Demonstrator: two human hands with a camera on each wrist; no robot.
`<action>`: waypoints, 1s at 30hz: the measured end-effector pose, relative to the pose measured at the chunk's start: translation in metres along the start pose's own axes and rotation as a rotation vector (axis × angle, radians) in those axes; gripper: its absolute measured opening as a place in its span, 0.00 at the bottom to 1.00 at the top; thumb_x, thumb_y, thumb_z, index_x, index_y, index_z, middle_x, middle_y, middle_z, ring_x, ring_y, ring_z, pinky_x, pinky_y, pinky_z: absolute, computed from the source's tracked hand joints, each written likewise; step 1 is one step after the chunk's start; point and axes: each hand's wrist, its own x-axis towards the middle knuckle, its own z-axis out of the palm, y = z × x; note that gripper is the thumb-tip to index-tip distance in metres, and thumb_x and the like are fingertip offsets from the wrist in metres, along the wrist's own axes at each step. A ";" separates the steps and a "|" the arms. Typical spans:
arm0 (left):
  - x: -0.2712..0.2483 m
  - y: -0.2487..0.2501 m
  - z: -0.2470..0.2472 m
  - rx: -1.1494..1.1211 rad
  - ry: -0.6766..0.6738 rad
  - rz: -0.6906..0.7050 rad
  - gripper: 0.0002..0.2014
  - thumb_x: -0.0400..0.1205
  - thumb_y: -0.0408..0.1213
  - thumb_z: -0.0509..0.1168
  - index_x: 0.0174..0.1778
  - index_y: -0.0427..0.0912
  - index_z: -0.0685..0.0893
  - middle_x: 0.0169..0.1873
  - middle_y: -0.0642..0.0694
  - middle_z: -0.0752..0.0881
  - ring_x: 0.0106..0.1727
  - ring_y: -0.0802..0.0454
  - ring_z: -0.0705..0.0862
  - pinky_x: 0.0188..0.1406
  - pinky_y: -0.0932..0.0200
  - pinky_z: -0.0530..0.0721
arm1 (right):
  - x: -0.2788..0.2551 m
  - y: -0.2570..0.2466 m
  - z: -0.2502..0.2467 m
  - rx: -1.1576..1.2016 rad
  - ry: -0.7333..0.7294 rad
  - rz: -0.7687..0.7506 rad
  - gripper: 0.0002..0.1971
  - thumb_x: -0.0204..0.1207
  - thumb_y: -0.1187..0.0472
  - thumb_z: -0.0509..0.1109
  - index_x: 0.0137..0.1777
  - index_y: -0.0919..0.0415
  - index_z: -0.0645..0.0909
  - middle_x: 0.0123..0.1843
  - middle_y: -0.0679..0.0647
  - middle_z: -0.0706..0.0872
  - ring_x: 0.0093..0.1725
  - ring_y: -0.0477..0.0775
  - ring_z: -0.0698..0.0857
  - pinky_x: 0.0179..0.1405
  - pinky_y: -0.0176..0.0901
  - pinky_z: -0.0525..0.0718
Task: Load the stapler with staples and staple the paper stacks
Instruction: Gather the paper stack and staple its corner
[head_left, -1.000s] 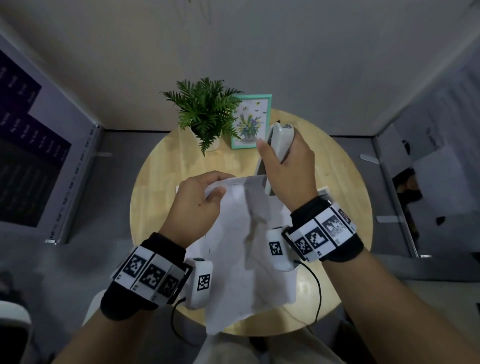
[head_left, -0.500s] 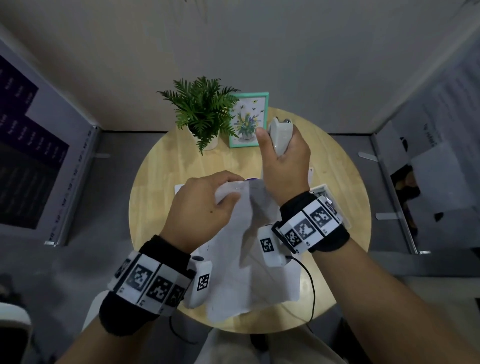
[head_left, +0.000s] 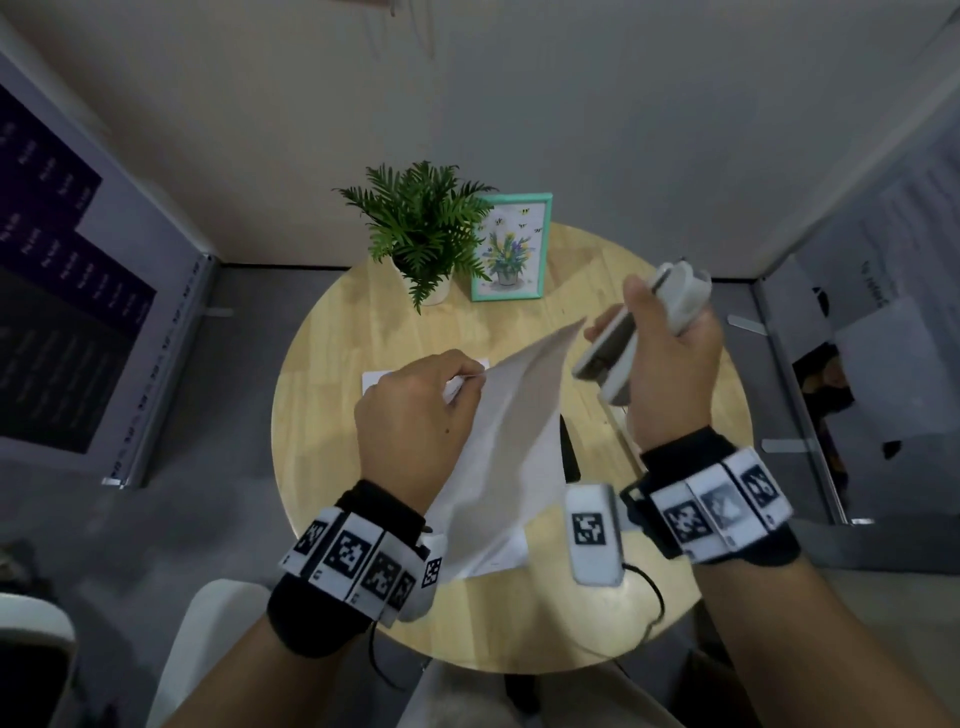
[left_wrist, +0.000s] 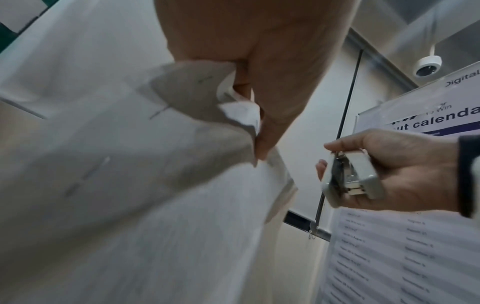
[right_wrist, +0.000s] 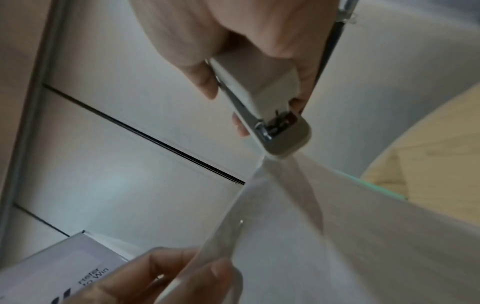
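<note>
My left hand (head_left: 415, 415) pinches the upper edge of a white paper stack (head_left: 509, 447) and holds it lifted above the round wooden table (head_left: 332, 415). In the left wrist view the paper stack (left_wrist: 130, 185) hangs crumpled under my fingers (left_wrist: 262, 127). My right hand (head_left: 670, 364) grips a pale grey stapler (head_left: 613, 358) in the air, just right of the paper's top corner and apart from it. The stapler (right_wrist: 270, 115) points its mouth down toward the paper (right_wrist: 337, 236). More white paper (head_left: 374, 379) lies flat on the table behind my left hand.
A potted fern (head_left: 421, 228) and a teal-framed flower picture (head_left: 511, 249) stand at the table's back edge. A dark slim object (head_left: 569, 452) lies on the table between my arms. Partition walls with posters stand at left (head_left: 62, 291) and right (head_left: 883, 312).
My right hand has pulled the stapler off the paper's top edge and moved it to the right. The left hand has lifted and turned the stack, whose corner now sticks up free.
</note>
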 end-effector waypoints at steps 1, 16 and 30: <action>-0.002 0.000 0.001 -0.013 0.055 0.043 0.03 0.76 0.36 0.72 0.40 0.47 0.91 0.34 0.54 0.92 0.32 0.53 0.89 0.26 0.52 0.85 | -0.004 0.002 -0.005 -0.009 -0.021 0.055 0.11 0.76 0.57 0.71 0.49 0.65 0.78 0.32 0.56 0.87 0.30 0.56 0.87 0.34 0.49 0.85; -0.033 0.019 0.015 -0.023 0.191 0.470 0.10 0.77 0.23 0.69 0.49 0.36 0.92 0.53 0.40 0.92 0.49 0.50 0.93 0.37 0.56 0.91 | -0.048 0.002 -0.002 0.065 -0.061 0.387 0.16 0.64 0.75 0.76 0.51 0.73 0.80 0.36 0.62 0.84 0.32 0.60 0.84 0.33 0.61 0.85; -0.043 0.019 0.024 -0.017 0.142 0.494 0.12 0.75 0.19 0.69 0.50 0.35 0.92 0.53 0.40 0.91 0.52 0.49 0.92 0.41 0.54 0.92 | -0.053 0.004 -0.006 0.102 -0.053 0.384 0.22 0.60 0.73 0.77 0.55 0.75 0.76 0.42 0.68 0.83 0.37 0.64 0.83 0.33 0.65 0.85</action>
